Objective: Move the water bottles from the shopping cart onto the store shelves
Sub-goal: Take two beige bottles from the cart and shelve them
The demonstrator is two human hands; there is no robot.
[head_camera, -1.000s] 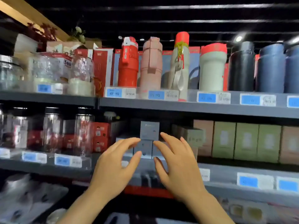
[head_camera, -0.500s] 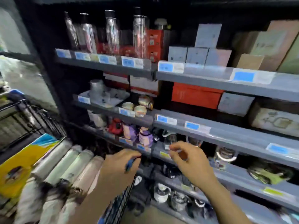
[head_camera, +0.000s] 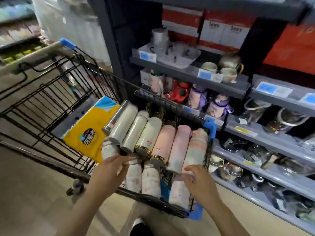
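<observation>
Left hand: open, fingertips at white bottle base.
Right hand: open, empty, over pink bottle.
Advice: close around one barrel, lift clear of cart.

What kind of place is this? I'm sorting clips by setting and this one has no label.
Most likely a shop aisle selling drinkware. A wire shopping cart holds a pile of water bottles, and grey shelves beside it carry cups and bottles behind blue price tags.
</observation>
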